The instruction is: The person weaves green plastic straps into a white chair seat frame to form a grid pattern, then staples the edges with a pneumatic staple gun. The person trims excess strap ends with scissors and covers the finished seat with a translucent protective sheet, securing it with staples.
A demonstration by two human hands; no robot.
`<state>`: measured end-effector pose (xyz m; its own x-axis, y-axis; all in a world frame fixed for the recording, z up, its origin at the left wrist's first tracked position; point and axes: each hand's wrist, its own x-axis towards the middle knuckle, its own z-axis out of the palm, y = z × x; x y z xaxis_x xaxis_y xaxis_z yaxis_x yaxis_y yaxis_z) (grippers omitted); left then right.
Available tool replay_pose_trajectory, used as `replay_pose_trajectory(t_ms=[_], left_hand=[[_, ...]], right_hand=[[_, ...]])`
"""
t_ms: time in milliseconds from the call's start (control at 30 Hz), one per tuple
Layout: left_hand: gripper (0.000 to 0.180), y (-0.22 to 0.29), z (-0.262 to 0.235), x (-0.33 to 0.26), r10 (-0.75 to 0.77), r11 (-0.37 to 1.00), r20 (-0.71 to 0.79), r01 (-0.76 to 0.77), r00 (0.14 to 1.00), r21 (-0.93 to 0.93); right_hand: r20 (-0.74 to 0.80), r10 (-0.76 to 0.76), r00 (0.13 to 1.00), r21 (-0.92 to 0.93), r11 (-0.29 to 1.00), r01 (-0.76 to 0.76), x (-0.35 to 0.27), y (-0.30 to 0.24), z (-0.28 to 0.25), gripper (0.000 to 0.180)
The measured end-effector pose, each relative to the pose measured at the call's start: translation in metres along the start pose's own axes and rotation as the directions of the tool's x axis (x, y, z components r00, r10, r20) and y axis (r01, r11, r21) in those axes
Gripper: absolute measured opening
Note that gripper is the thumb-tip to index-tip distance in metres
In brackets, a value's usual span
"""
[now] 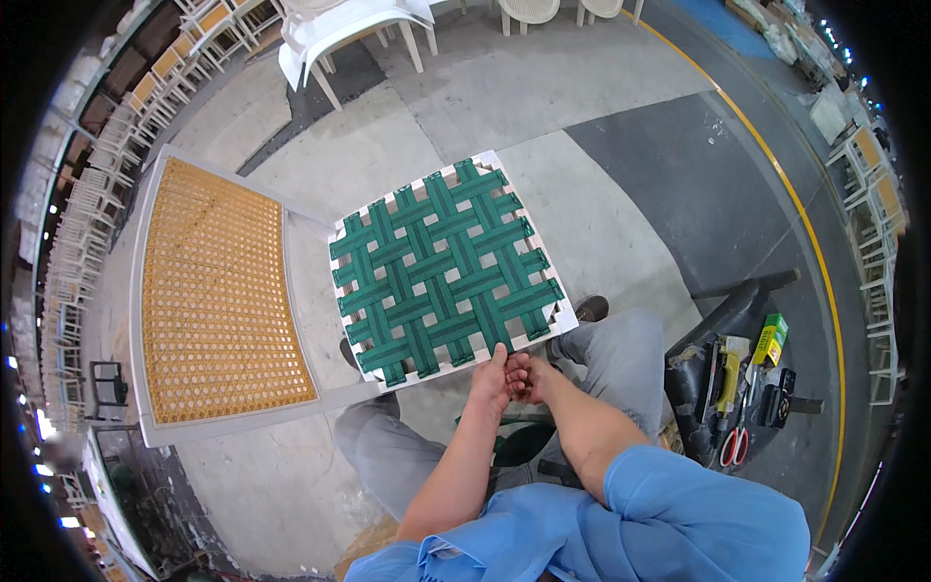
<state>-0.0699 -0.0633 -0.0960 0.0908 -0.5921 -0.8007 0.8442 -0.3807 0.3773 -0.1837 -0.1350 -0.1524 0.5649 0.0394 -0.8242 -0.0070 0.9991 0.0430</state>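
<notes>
1. So the chair is right in front of the person, the near edge of its seat just above their knees. Seat faces up; the cane back is off to the left.
2. Hands: the left hand is at the near edge of the seat, thumb up by the rim. The right hand is right beside it, fingers curled in. Both look narrow, not spread. Can't tell if either is pinching a strap end, sorry.
3. There's a dark green strip below the hands, over the lap. Can't tell if it joins the seat.
4. Handling: I'd guess the whole thing is fairly light but awkward. The white frame looks stiff, while the green straps should be bendy and maybe a bit slick. The cane looks like the fragile bit, so don't push on it.
5. Grab it by the bare side rail or the outer frame of the back, imo. Not by the weave.
6. Direction: long axis runs left to right across the person, back end left, seat end right and a touch farther away. Can't judge how steeply the back leans.
</notes>
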Motion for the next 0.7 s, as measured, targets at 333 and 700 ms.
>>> replay_pose_trajectory(t_ms=[333,700], left_hand=[[0.045,0.000,0.010,0.001,-0.015,1.000,-0.009,0.015,1.000,-0.020],[0.029,-0.005,-0.019,-0.005,-0.100,0.994,0.125,0.105,0.987,-0.039]], right_hand=[[0.194,-0.096,0.976,0.090,0.993,0.080,0.041,-0.007,-0.015,0.039],[-0.114,-0.231,0.966,0.029,0.971,0.236,0.079,-0.052,0.012,0.037]])
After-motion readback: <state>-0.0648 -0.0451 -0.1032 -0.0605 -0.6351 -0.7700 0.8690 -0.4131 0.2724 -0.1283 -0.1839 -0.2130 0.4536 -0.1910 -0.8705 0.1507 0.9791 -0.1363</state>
